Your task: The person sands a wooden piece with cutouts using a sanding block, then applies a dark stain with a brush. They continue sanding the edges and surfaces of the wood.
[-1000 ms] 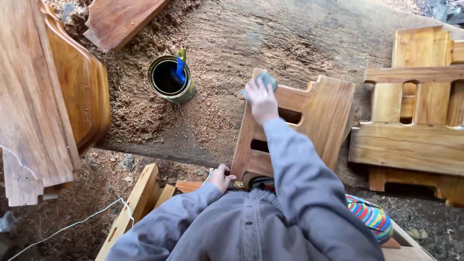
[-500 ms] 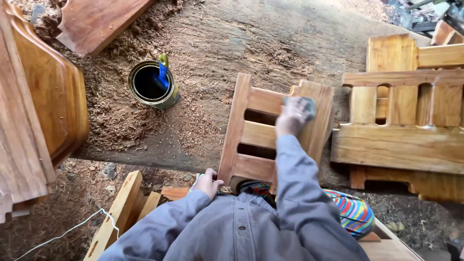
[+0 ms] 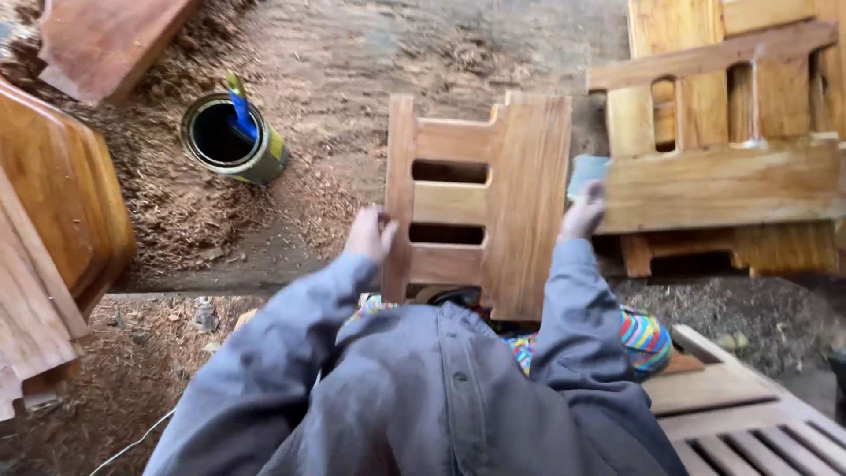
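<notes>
— Where's the wooden slatted panel [image 3: 480, 207]?

— Flat on the workbench [image 3: 352, 53], dead ahead of the person, long axis running away from the body. The left hand [image 3: 370, 234] curls shut around its near left rail. The right hand [image 3: 582, 211] sits at the right edge, fingers closed on a small grey-blue sanding pad [image 3: 586, 172].

— Which hand is nearer?

— Both touch it; the panel lies between them.

— Any packages?

— One round tin can [image 3: 231, 139], green-yellow outside, dark inside, with a blue-handled brush [image 3: 240, 110], up left in the sawdust. More pale panels [image 3: 723, 159] stack to the right.
</notes>
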